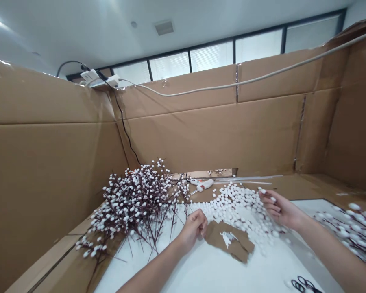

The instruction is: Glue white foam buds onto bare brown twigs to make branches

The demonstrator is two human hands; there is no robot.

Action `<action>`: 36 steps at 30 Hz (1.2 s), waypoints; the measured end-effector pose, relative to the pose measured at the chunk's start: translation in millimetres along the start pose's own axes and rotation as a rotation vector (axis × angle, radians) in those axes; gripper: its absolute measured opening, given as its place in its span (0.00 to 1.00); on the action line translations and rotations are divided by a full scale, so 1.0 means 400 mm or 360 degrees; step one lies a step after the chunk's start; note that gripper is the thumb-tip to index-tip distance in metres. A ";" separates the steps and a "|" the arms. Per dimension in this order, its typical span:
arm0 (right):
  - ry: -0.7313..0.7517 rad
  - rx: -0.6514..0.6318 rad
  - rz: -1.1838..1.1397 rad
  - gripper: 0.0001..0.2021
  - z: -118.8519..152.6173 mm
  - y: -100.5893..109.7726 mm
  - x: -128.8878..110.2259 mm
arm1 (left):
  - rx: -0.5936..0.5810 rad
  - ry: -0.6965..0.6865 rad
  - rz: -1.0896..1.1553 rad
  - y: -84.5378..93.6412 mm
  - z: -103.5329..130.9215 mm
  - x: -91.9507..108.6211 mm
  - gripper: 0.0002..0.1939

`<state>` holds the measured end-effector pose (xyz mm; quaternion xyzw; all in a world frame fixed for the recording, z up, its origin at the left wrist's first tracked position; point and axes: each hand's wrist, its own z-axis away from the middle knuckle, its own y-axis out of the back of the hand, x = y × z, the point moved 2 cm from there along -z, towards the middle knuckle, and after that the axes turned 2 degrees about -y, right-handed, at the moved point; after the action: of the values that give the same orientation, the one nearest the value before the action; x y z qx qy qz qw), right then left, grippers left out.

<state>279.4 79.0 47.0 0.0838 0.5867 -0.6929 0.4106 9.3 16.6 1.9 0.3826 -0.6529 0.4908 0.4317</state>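
Observation:
My left hand (195, 230) rests closed on the white board (198, 268), at the left edge of a torn cardboard piece (212, 237). What its curled fingers hold, if anything, is hidden. A white smear (228, 239) marks the cardboard. Over the right side of a heap of white berries (232, 199), my right hand (276, 209) is closed, with a white berry (263, 191) at its thumb and fingertips. Another berry (273, 199) shows against its fingers. To the left of my left hand lies a big bunch of dark red twigs tipped with white berries (134, 203).
A white glue gun (205, 185) lies behind the heap, with clear glue sticks (247, 179) beside it. More berry twigs (350, 232) lie at the right, and black-handled scissors (305, 284) at the front. Cardboard walls (201, 138) surround the work surface; a white cable (195, 90) hangs along them.

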 end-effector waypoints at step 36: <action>-0.0250 -0.0072 0.0139 0.08 0.188 -0.045 0.313 | -0.0296 -0.0008 -0.0434 -0.080 0.161 0.004 0.17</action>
<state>213.6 -46.6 7.8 0.0453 0.5640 -0.6654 0.4869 26.3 -53.5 3.9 0.4274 -0.6386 0.3642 0.5262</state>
